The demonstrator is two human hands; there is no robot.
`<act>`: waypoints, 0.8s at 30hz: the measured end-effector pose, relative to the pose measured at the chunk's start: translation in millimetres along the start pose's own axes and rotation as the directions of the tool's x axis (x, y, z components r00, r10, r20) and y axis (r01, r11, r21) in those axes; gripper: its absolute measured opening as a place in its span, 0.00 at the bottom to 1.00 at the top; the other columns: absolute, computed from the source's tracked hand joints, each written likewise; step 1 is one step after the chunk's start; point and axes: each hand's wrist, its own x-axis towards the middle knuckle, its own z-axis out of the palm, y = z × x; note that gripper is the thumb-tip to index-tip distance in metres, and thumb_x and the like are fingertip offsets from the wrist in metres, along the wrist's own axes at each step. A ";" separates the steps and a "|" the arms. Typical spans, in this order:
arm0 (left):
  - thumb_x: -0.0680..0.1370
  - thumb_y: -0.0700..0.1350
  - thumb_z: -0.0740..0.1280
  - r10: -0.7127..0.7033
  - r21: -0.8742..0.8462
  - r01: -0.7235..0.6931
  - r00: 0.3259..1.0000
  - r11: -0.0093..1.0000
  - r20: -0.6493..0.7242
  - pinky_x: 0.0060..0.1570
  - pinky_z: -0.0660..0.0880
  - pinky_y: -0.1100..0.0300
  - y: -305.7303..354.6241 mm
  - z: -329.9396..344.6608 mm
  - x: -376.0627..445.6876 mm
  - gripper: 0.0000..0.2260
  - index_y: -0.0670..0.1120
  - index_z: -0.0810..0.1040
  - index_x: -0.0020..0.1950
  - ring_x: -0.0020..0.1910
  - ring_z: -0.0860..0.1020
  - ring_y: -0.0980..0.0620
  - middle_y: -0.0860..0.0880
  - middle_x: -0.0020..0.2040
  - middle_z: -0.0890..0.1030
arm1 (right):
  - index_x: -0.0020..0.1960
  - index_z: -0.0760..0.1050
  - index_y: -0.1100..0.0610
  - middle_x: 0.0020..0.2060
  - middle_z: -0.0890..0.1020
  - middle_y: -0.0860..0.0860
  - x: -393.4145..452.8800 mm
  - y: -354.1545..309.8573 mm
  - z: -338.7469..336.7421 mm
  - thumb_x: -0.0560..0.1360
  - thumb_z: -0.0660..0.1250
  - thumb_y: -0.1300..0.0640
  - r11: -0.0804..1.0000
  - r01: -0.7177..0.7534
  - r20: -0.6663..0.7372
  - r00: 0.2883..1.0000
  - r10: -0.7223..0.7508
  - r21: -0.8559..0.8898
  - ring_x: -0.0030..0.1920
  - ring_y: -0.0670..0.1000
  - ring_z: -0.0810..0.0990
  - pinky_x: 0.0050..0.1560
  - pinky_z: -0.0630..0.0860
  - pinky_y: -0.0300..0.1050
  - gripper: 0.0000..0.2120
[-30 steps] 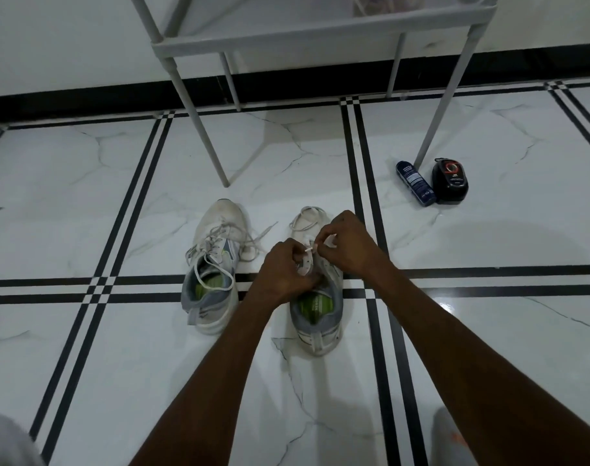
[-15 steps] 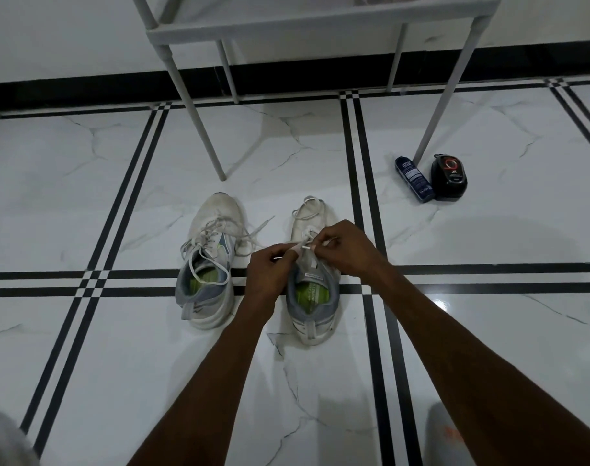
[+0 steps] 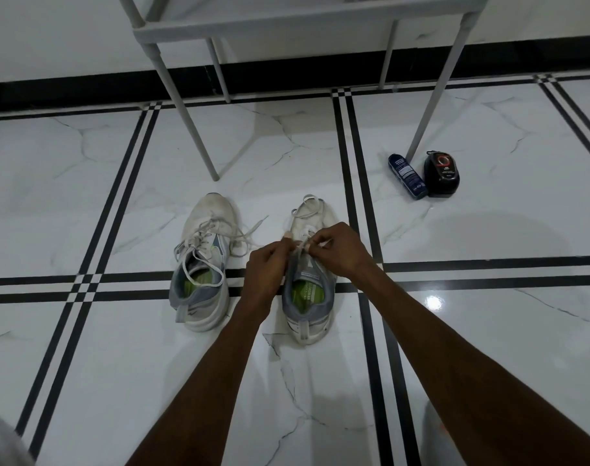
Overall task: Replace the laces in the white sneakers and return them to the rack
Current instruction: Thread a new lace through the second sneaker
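Observation:
Two white sneakers with grey collars and green insoles stand side by side on the floor, toes pointing away. The left sneaker has its white lace loose and spread to the right. Over the tongue of the right sneaker, my left hand and my right hand meet, and each pinches the white lace. A loop of that lace lies over the toe. The grey shoe rack stands behind the shoes.
A dark blue bottle lies by the rack's front right leg, with a black shoe-polish container beside it. The rack's front left leg stands just beyond the left sneaker. White marble floor with black stripes lies all around.
Both hands stay at the right sneaker's lace and have shifted slightly over the tongue. The view has tilted a little, so the shoes sit lower in frame.

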 end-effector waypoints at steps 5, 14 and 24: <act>0.77 0.48 0.72 0.024 0.008 -0.024 0.995 1.000 -0.094 0.54 0.81 0.37 -5.6 5.3 9.2 0.04 0.50 0.85 0.46 0.49 0.84 0.46 0.49 0.46 0.86 | 0.39 0.85 0.60 0.34 0.81 0.47 -8.2 -7.8 4.7 0.68 0.79 0.59 0.994 -0.041 -0.175 0.983 0.058 0.100 0.38 0.41 0.78 0.42 0.72 0.31 0.05; 0.79 0.41 0.69 0.261 0.253 -0.215 0.951 0.943 -0.167 0.51 0.81 0.53 -6.3 22.3 6.6 0.03 0.44 0.82 0.48 0.46 0.83 0.51 0.49 0.44 0.85 | 0.44 0.86 0.53 0.40 0.86 0.47 -19.3 -12.3 1.0 0.73 0.73 0.42 0.951 -0.262 0.061 0.965 0.255 0.165 0.44 0.46 0.84 0.46 0.80 0.41 0.13; 0.72 0.32 0.56 0.475 0.383 -0.289 0.417 0.877 -0.775 0.55 0.71 0.50 66.0 -77.6 32.5 0.12 0.39 0.74 0.53 0.53 0.75 0.38 0.37 0.53 0.78 | 0.41 0.85 0.51 0.39 0.84 0.46 -16.1 -3.9 -0.1 0.73 0.74 0.56 0.919 -0.297 0.048 0.954 0.295 0.261 0.48 0.48 0.83 0.51 0.80 0.43 0.03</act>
